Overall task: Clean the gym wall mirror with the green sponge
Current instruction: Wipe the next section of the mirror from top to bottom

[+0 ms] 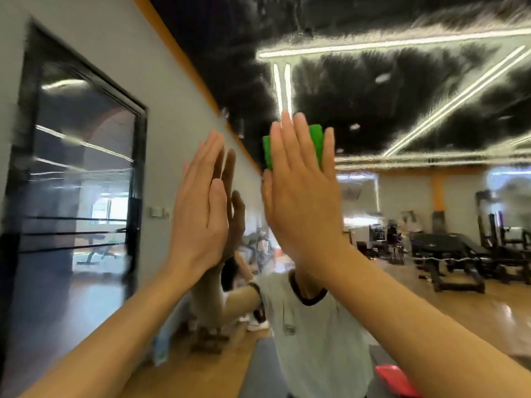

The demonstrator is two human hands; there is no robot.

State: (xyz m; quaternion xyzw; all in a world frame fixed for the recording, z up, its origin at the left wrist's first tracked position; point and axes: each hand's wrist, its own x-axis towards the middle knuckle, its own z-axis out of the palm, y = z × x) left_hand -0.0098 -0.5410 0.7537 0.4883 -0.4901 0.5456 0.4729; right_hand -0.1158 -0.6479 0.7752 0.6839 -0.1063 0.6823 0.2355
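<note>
Under the flat right hand, a green rectangular foam sponge presses the glass wall mirror.
Straight fingers only pin it, so it could slip; the spread left hand beside it may smudge.

Bright, even indoor light, mostly from long white ceiling strips reflected in the mirror. Smeared and streaky across the dark ceiling reflection, perhaps from motion blur or residue on the glass. Soft glare lines on the dark-framed window at left. Strong wide-angle bending toward the edges. Blurred gym equipment in the distance; faint shadow between the raised hands.
</note>
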